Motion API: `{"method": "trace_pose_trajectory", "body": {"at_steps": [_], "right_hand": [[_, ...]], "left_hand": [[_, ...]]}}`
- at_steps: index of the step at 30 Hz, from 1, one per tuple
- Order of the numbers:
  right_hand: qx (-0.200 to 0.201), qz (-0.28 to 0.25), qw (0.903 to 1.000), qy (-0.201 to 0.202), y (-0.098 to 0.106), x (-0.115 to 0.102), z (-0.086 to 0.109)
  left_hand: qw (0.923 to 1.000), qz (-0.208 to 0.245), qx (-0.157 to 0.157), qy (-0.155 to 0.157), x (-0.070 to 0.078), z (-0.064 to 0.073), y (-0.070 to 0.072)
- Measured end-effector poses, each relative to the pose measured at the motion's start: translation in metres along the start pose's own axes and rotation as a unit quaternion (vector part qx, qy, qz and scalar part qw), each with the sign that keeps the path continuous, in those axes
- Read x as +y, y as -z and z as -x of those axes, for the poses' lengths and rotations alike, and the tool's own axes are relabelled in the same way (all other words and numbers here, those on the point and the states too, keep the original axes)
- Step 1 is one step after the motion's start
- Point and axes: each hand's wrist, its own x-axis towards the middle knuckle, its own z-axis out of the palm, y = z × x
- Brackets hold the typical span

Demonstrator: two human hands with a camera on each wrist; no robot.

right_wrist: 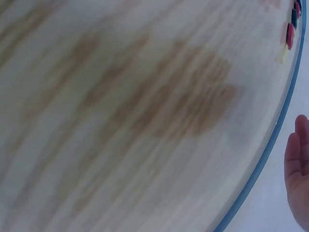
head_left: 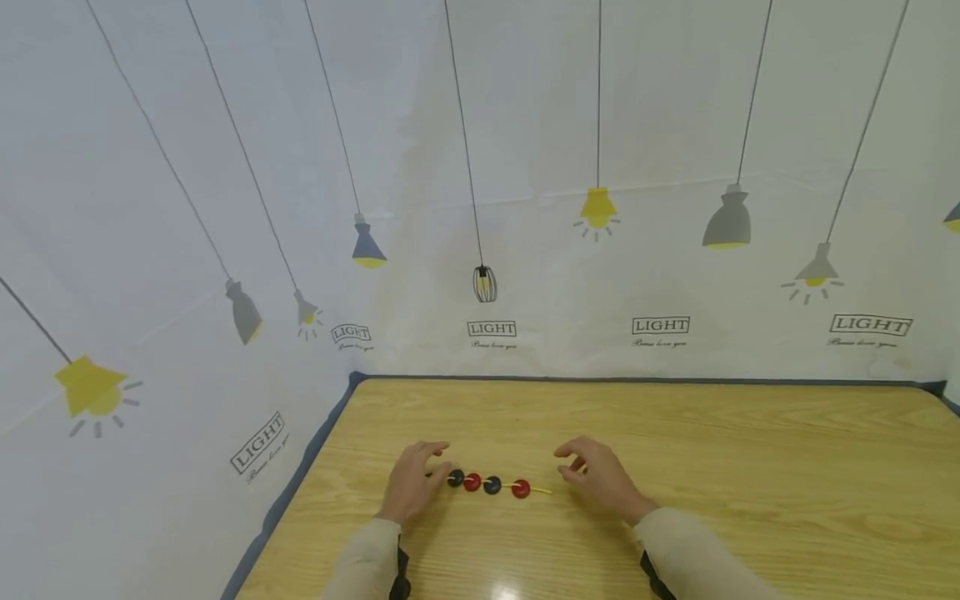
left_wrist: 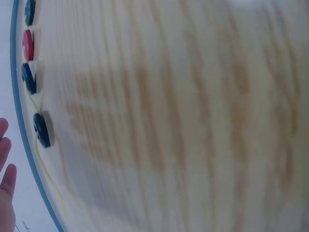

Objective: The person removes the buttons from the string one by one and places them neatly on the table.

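Note:
Several red and dark blue button-like discs lie in a row on the wooden table, strung on a thin yellow cord (head_left: 546, 492). One red disc (head_left: 521, 488) is at the right end of the row, with a short cord tail beyond it. My left hand (head_left: 408, 483) hovers at the row's left end, fingers loosely bent and holding nothing. In the left wrist view a dark disc (left_wrist: 41, 130) at that end, hidden by the hand in the head view, trails a longer cord. My right hand (head_left: 600, 479) is just right of the cord tail, apart from it, its fingers relaxed.
The wood-grain table (head_left: 712, 442) has a blue edge along its back and left side. Behind and to the left hangs a pale sheet (head_left: 540, 275) printed with lamps and the word LIGHT. A bright reflection shows on the near tabletop.

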Motion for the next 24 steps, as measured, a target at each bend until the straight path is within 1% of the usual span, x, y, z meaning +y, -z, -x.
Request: {"method": "trace_pose_trajectory", "body": {"at_steps": [3,5,9,13,16,20,24], "right_hand": [[-0.025,-0.009,0.9996,-0.013,-0.006,-0.003,-0.002],[-0.041,-0.018,0.999,-0.01,-0.009,-0.005,-0.003],[-0.064,-0.029,0.9975,-0.003,-0.013,-0.009,-0.004],[-0.075,-0.03,0.9967,-0.009,-0.018,-0.01,-0.006],[-0.084,-0.032,0.9958,-0.018,-0.022,-0.008,-0.007],[-0.096,-0.03,0.9947,-0.024,-0.024,-0.006,-0.007],[-0.103,-0.025,0.9941,-0.022,-0.024,-0.005,-0.007]], "left_hand": [[0.9999,-0.007,0.002,0.007,-0.006,0.003,0.003],[0.9999,-0.013,0.004,0.005,-0.01,0.004,0.005],[0.9999,-0.009,0.002,0.009,-0.017,0.007,0.009],[0.9996,0.005,-0.01,0.027,-0.023,0.01,0.012],[0.9992,0.014,-0.022,0.032,-0.027,0.013,0.014],[0.9987,0.009,-0.035,0.036,-0.031,0.018,0.018],[0.9973,0.004,-0.046,0.058,-0.033,0.021,0.021]]}}
